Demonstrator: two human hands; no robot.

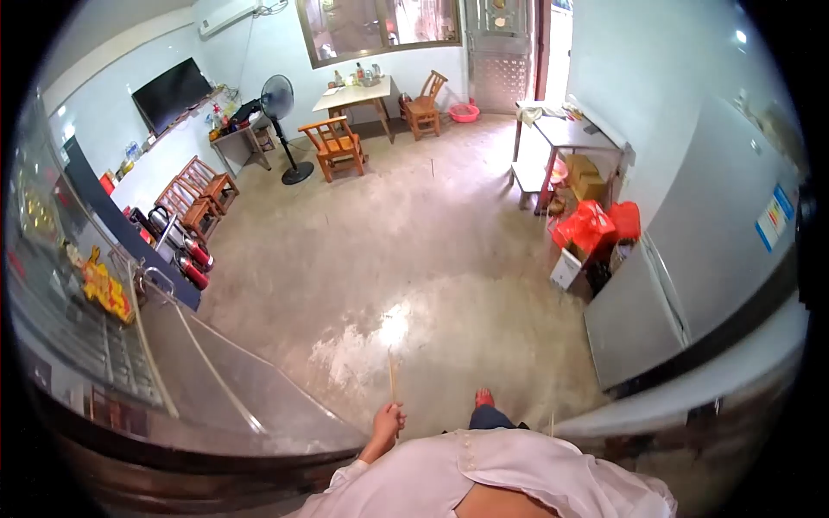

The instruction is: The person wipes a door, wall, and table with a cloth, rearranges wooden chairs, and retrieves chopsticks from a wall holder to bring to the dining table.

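My left hand is at the bottom, left of my white shirt, with its fingers closed around a thin, light wooden stick. The stick points forward, over the shiny patch of floor; its exact kind cannot be made out. My right hand is out of view. A thin pale sliver shows at the right edge of my shirt, and what it belongs to is hidden. One bare foot shows in front of me.
A grey fridge stands at right, beside red bags and a side table. At left are a glass-fronted cabinet and red thermos flasks. A fan, wooden chairs and a table are ahead.
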